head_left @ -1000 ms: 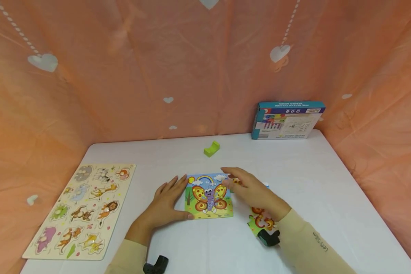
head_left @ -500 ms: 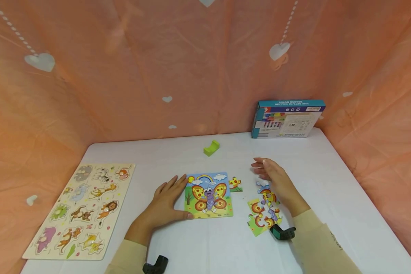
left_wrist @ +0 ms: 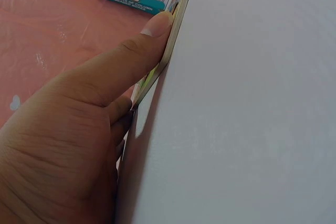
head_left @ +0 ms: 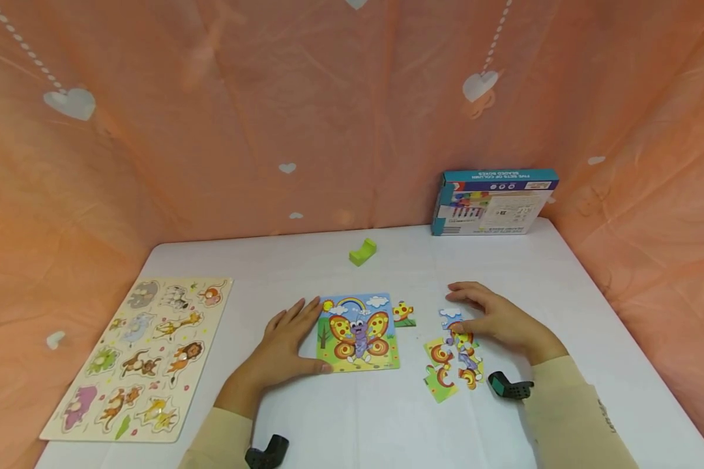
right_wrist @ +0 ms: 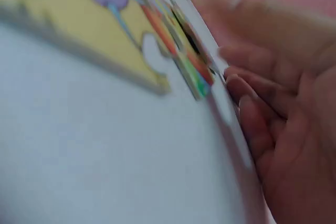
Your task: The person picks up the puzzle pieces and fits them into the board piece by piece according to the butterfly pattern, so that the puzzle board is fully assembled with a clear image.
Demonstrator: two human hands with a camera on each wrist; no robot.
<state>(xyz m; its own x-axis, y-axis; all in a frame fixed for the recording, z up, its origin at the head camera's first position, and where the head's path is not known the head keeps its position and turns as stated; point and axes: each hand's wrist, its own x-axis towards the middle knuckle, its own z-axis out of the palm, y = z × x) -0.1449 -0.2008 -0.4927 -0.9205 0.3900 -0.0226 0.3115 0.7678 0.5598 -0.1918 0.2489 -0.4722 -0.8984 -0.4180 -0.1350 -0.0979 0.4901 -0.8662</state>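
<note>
Left hand [head_left: 283,348]: fingers spread, touching rectangular board [head_left: 358,333] | Right hand [head_left: 501,322]: fingers loose, near knobbed jigsaw pieces [head_left: 439,352]

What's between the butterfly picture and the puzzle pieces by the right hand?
In the head view, one puzzle piece beside the butterfly picture, then bare tabletop.

Between the butterfly picture board [head_left: 358,332] and the loose puzzle pieces [head_left: 469,360] I see a lane of white table [head_left: 412,371] a hand could slip through, pinched farther off by a yellow wing piece [head_left: 404,314] just beside the board. The left hand [head_left: 287,345] bars the board's left side, though there's room between it and the animal puzzle [head_left: 162,371]. The right hand [head_left: 498,322] blocks the pieces from the right. Beyond, the green block [head_left: 362,253] and upright bead box [head_left: 493,203] leave a gap between them before the curtain [head_left: 328,130].
</note>
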